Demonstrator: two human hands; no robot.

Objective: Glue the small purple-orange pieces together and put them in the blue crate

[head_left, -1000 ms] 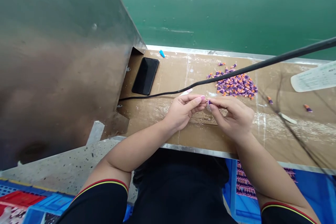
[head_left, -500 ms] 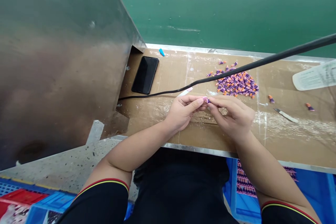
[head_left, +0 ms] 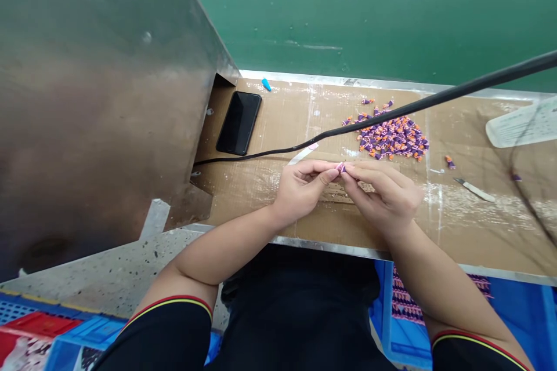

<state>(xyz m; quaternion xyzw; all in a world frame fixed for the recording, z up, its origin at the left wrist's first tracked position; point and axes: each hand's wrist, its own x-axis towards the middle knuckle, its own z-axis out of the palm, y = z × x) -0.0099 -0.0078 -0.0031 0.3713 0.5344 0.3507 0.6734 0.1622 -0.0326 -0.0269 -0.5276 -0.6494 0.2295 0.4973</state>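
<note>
My left hand (head_left: 301,188) and my right hand (head_left: 383,191) meet over the cardboard-covered bench, their fingertips pinched on one small purple-and-pink piece (head_left: 340,168). Fingers hide much of it. Just beyond my right hand lies a pile of small purple, orange and white figure-like pieces (head_left: 391,138). One loose orange-and-purple piece (head_left: 449,162) rests to the right of the pile. A craft knife with a pale handle (head_left: 477,190) lies right of my right hand. Close behind my left hand is a white strip (head_left: 303,154).
A black cable (head_left: 348,128) crosses above the bench, passing in front of the pile. Left stand a phone (head_left: 239,123), a small blue piece (head_left: 266,84) and a metal cabinet (head_left: 108,98). A whitish bottle (head_left: 522,124) lies far right. Blue crates (head_left: 513,313) sit below the bench edge.
The held piece has turned slightly between my fingertips, showing more pink and white. My left thumb has shifted a little. Dark blurred strands now cross the view at the far right.
</note>
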